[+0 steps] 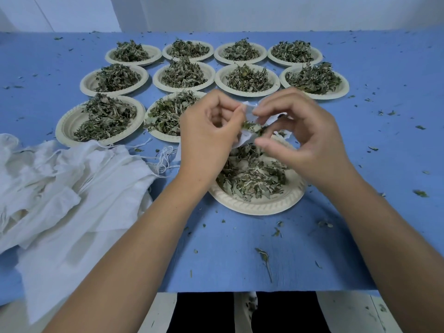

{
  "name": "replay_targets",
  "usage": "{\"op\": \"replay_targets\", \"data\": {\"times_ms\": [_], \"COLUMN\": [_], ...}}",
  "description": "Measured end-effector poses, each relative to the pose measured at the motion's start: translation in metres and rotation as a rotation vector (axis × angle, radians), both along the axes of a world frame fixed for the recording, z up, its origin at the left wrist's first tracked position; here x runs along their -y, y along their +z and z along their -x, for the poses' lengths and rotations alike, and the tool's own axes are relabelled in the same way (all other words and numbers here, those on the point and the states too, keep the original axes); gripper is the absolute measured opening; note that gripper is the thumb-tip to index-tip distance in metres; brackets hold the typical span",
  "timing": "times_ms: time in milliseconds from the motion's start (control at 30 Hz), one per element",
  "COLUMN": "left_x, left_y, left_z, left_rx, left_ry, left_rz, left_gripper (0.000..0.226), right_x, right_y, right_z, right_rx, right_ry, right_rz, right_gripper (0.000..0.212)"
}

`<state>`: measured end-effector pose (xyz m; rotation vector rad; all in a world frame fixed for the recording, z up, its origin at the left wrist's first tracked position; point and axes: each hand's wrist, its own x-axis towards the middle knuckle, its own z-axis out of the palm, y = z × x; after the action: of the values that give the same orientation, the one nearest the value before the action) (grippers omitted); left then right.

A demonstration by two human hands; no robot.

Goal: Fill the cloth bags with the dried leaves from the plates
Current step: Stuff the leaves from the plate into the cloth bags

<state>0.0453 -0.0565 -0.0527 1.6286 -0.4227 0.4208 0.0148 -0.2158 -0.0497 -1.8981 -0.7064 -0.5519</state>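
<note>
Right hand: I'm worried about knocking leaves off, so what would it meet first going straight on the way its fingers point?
The cloth bag, whose edge the right hand pinches. Its fingers point toward the left hand, which grips the bag's other side and likely comes next; depth is unclear.

A blue table cover spreads across nearly the whole view, reaching a plain pale wall at the far side, while white boards show below its near edge.
</note>
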Motion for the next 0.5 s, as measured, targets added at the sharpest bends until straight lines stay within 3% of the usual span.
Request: {"op": "replay_targets", "data": {"times_ms": [100,333,500], "left_x": [0.0016,0.0027,0.0019], "left_y": [0.0001,0.0005,-0.0009], "left_z": [-0.0001,0.0032,0.0035], "left_rx": [-0.01,0.015,0.03], "left_ry": [-0.019,-0.055,-0.077], "left_rz": [-0.009,-0.033,-0.042], "left_gripper": [0.023,0.02,0.017], "right_x": [-0.0063,-0.0061,-0.0066], "right_y": [-0.0023,-0.0021,-0.0054], "right_z": [-0.0015,-0.001,-0.0039], "right_rx": [0.07,0.096,0.211], "right_ry": [-0.048,-0.259,-0.304], "right_rz": [0.069,-0.164,0.201], "right_gripper": [0.02,0.012,0.011]}}
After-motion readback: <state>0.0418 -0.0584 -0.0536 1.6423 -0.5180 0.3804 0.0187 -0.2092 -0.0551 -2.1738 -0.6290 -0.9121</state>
